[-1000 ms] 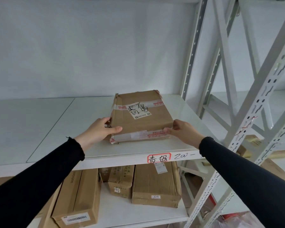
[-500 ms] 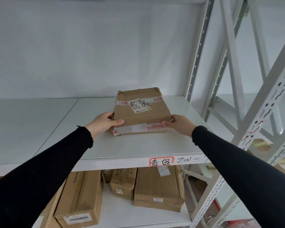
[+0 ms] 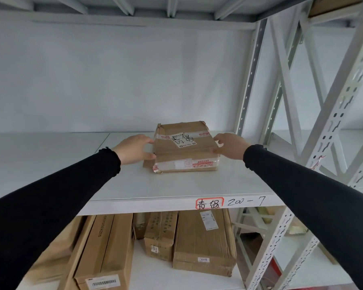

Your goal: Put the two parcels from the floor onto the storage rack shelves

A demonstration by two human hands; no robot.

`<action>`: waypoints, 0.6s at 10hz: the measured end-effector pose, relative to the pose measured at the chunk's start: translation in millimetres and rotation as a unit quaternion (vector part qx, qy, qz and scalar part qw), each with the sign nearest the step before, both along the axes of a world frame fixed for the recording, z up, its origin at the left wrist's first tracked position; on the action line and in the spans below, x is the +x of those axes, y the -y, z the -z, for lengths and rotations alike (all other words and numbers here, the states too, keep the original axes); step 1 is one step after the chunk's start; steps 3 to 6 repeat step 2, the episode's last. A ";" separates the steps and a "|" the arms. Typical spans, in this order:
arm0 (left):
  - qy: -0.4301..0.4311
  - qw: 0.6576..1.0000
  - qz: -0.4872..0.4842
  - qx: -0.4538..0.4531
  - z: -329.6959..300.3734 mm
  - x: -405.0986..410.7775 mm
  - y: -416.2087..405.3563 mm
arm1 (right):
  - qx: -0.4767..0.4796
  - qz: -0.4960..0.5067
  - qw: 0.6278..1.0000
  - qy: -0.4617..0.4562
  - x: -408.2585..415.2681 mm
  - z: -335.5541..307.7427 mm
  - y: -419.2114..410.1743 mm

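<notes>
Cardboard parcel (image 3: 186, 146) lies flat between left hand (image 3: 134, 149) and right hand (image 3: 231, 147).

Brown cartons (image 3: 203, 241) crowd the lower level under a red-bordered handwritten label (image 3: 209, 203); a white wall (image 3: 113, 80) stands behind.

Parcel (image 3: 184, 147): flat brown cardboard box, worn corners, clear tape with red print across both ends, white label with black handwriting on top. Lies flat on the white rack shelf (image 3: 176, 185), toward its right end, set back from the front edge, above the red-framed tag (image 3: 209, 203). Second parcel not identifiable.
</notes>
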State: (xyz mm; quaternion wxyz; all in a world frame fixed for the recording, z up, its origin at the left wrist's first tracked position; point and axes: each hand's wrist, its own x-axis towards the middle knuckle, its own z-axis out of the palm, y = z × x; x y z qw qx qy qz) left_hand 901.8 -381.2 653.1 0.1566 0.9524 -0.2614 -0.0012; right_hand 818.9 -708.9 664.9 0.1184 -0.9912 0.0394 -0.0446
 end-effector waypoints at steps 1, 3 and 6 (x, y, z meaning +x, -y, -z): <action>0.046 0.999 0.025 0.013 -31.7 -20.2 -13.2 | -0.006 -0.055 0.998 0.040 -21.6 -32.6 -17.6; 0.093 0.994 0.052 -0.011 -68.0 -44.2 -24.8 | -0.005 -0.118 0.988 0.102 -49.0 -66.5 -34.0; 0.093 0.994 0.052 -0.011 -68.0 -44.2 -24.8 | -0.005 -0.118 0.988 0.102 -49.0 -66.5 -34.0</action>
